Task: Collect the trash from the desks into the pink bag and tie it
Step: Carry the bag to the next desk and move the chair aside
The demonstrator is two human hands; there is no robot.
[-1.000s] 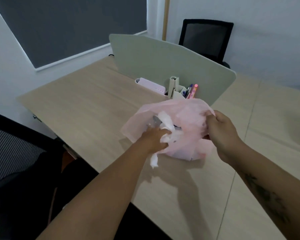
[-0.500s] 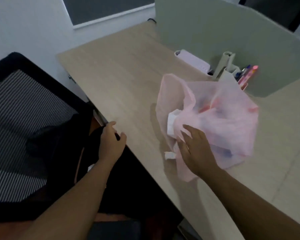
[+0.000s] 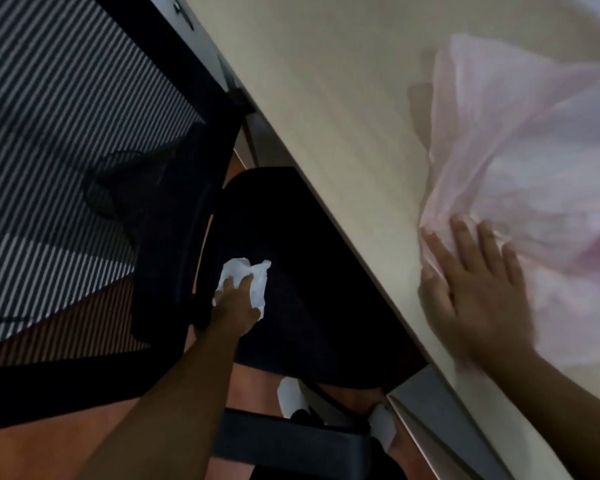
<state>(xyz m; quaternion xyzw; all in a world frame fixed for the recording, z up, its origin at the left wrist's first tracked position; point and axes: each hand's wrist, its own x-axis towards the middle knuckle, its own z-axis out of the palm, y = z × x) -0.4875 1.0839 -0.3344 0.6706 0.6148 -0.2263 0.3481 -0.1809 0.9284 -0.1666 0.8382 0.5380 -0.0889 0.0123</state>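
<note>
The pink bag (image 3: 520,161) lies crumpled on the light wooden desk (image 3: 326,98) at the right, with pale trash showing through it. My right hand (image 3: 471,285) rests flat on the bag's near edge with fingers spread. Below the desk edge, my left hand (image 3: 236,303) reaches down onto a dark chair seat (image 3: 291,220) and grips a crumpled white tissue (image 3: 253,275). Another white scrap (image 3: 291,396) lies lower down near the chair base.
A black office chair with a striped mesh back (image 3: 66,150) stands at the left, close to the desk edge. A grey chair base part (image 3: 291,445) and a reddish floor (image 3: 49,455) show at the bottom.
The view has tipped down below the desk edge. My left hand dropped from the desk edge to the chair seat and took hold of the white tissue. My right hand stays on the bag.
</note>
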